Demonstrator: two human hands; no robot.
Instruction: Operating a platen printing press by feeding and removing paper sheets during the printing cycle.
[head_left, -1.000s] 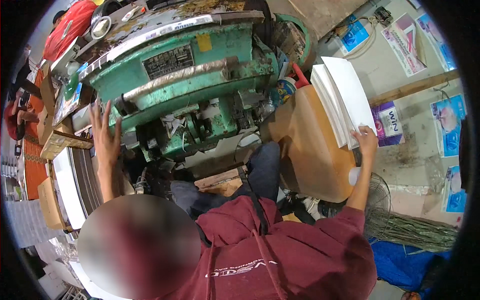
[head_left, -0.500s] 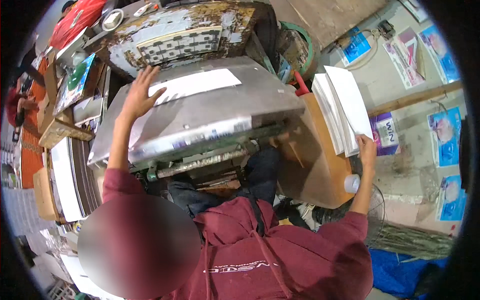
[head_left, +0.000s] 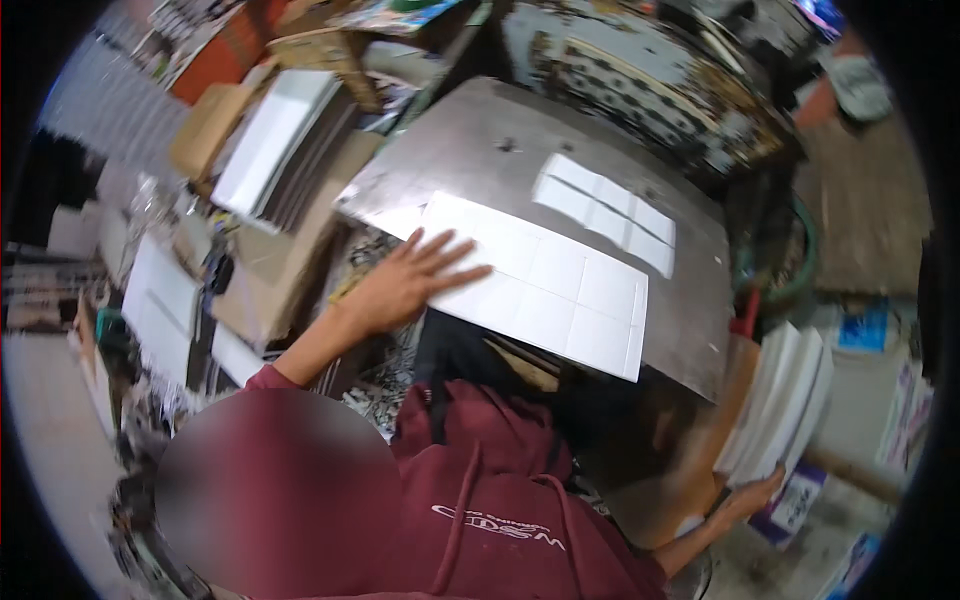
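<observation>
My left hand (head_left: 408,282) is open, fingers spread over the left end of a white sheet (head_left: 560,290) marked with a grid of straight crease lines. That sheet lies at the near edge of a grey metal plate (head_left: 690,345), its lower edge jutting past it. At the right, my right hand (head_left: 752,495) is closed at the near end of a fanned stack of white sheets (head_left: 775,400), fingertips on the corner of an outer sheet. Farther back on the plate is a bright patch (head_left: 605,212) with dark lines; whether it is paper or reflection I cannot tell.
Behind the plate rises a worn machine face (head_left: 640,105) with a dark patterned panel. A stack of white boards (head_left: 275,150) stands on cardboard at the left. A red handle (head_left: 746,312) sticks up near the right-hand stack, beside a wooden board (head_left: 728,400).
The view has swung round to the left. My left hand has come back from the plate's far side and now rests on the creased sheet at the near edge. My right hand stays by the stack.
</observation>
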